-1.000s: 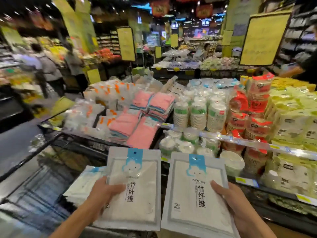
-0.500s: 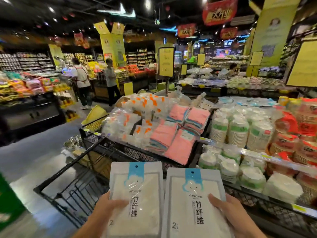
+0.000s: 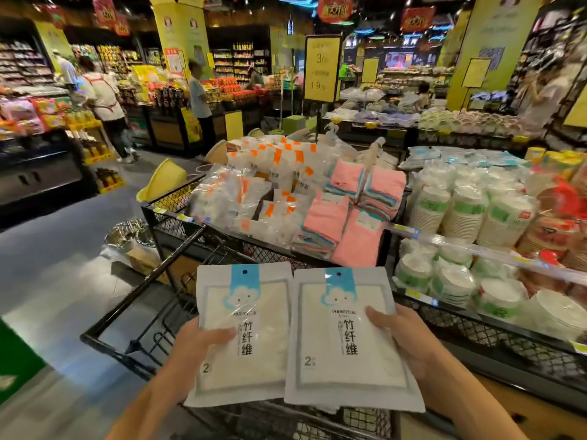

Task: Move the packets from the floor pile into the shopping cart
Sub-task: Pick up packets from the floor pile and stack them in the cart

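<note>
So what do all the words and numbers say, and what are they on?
"竹纤维" and "2": left packet, held by the left hand.
"竹纤维" and "2": right packet, held by the right hand.
"3" and "19": yellow sign; its other characters are blurred.
Small brand line on both packets, red banners, shelf price tags: too blurred to read.

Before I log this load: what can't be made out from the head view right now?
- Shopping cart inside: hidden behind the left packet and right packet.
- Floor pile: out of frame.
- More packets stacked beneath: hidden by the top ones.
- Fingers of left hand and right hand: behind the packets.
</note>
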